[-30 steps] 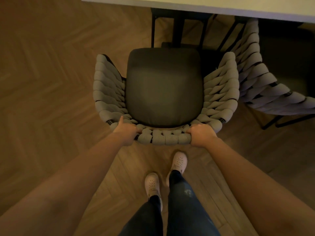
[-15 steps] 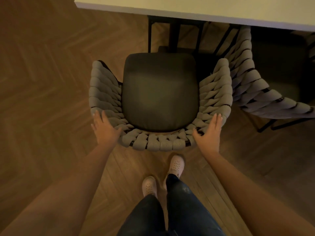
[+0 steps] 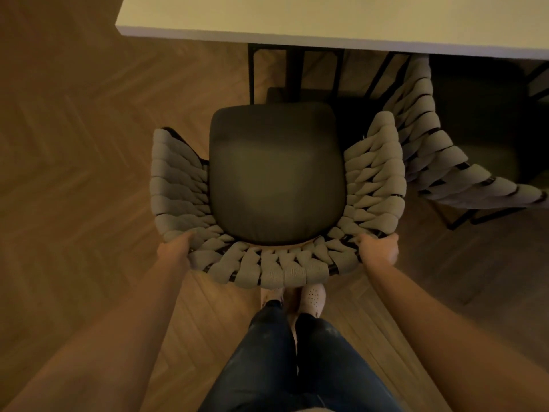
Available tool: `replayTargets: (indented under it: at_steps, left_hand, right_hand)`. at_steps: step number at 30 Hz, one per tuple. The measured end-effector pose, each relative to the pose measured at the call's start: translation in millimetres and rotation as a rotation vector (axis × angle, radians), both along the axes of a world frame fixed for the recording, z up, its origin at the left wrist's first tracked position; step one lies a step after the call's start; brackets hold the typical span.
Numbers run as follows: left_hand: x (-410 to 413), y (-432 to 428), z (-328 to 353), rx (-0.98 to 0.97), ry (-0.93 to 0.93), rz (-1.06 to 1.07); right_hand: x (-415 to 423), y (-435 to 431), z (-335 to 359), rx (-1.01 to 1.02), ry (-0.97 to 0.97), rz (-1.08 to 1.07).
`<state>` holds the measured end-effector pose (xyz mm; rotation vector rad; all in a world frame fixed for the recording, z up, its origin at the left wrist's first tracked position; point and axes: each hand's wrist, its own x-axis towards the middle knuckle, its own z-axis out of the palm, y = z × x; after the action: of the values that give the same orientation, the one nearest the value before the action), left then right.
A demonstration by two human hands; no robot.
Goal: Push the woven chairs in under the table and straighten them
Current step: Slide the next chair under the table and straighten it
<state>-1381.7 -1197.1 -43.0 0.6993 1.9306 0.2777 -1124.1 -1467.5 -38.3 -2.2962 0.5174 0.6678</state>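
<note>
Parquet [image 3: 74, 173], hands [image 3: 175, 249] [image 3: 378, 248] on woven chair [image 3: 374, 179]

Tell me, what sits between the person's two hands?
The curved backrest of the woven chair fills the whole stretch between the left hand and the right hand, each gripping a rear corner. The head view shows this.

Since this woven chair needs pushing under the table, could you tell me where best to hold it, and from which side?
Take the woven chair by the two rear corners of its curved back, from behind, where the left hand and right hand grip now. Its seat faces the table, so an even hold there should push it straight.
</note>
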Motion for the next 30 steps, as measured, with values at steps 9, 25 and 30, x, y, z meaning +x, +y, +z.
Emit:
replayTargets:
  at_steps: [9, 25, 30]
  left_hand:
    - [25, -1, -5, 0.000, 0.006, 0.033]
    - [121, 81, 9, -0.021, 0.037, -0.544]
    - [157, 105, 10, -0.022, 0.048, -0.622]
  right_hand:
    - [41, 32, 22, -0.018, -0.143, 0.106]
    - [126, 54, 18, 0.024, -0.041, 0.160]
    - [150, 68, 18, 0.049, -0.013, 0.163]
